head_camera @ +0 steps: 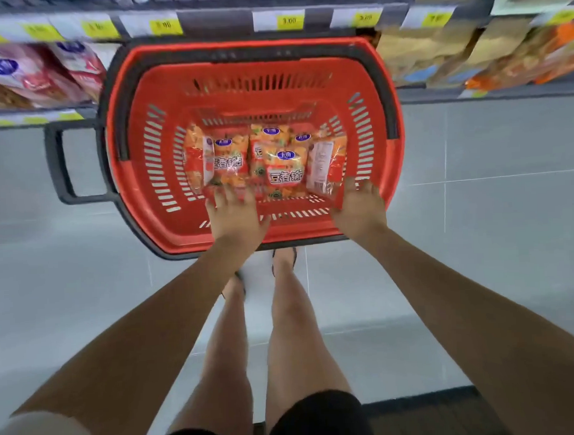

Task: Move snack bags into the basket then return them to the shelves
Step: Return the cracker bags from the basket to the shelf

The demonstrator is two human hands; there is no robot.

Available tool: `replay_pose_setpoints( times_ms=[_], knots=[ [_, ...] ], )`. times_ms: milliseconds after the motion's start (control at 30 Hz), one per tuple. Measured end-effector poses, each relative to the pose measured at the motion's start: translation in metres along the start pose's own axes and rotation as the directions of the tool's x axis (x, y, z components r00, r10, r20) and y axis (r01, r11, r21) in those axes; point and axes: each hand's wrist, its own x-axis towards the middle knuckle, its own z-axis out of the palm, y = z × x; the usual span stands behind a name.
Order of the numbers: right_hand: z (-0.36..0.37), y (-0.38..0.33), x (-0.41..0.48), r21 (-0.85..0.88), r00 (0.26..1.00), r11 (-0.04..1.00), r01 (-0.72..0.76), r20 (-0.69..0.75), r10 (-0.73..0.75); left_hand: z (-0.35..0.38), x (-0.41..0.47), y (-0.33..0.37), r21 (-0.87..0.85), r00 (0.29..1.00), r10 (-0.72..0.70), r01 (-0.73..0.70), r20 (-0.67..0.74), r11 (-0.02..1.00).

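Observation:
A red plastic basket (138,177) with black handles stands on the floor in front of the shelves. Several orange snack bags lie in it: one at the left (227,162), one in the middle (285,167), and one turned label-side up at the right (323,165). My left hand (235,216) reaches over the near rim with fingers spread, its tips touching the left bag. My right hand (358,208) is inside the near right corner, fingers extended beside the right bag. That bag's lower corner lies over the thumb side of my right hand.
Shelves (214,23) with yellow price tags run along the top. Red-white bags (30,76) sit on the shelf at left and tan and orange bags (469,58) at right. A black pull handle (61,163) sticks out left of the basket. My legs stand on grey floor tiles.

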Motion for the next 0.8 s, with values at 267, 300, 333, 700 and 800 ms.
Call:
replay_pose_setpoints(
  times_ms=[267,300,333,700,800],
  knots=[
    [0.074,0.007,0.141,0.006,0.999,0.999,-0.054,0.001,0.054,0.069,0.102,0.025,-0.015,1.0,0.008,-0.008,0.014,1.0],
    [0.084,0.008,0.156,0.006,0.997,0.997,-0.081,-0.011,0.082,0.076,0.114,0.026,-0.016,1.0,0.015,-0.015,0.01,1.0],
    [0.093,0.008,0.17,0.014,0.993,0.994,-0.112,-0.025,0.112,0.083,0.124,0.026,-0.022,1.0,0.018,-0.018,-0.002,1.0],
    [0.146,-0.003,0.218,0.255,0.98,0.958,-0.135,-0.109,0.167,0.118,0.172,0.029,-0.052,0.998,0.064,-0.064,0.008,0.997],
    [0.146,-0.007,0.214,0.256,0.982,0.965,-0.057,-0.159,0.1,0.116,0.17,0.031,-0.05,0.996,0.084,-0.085,-0.025,0.995]
  ],
)
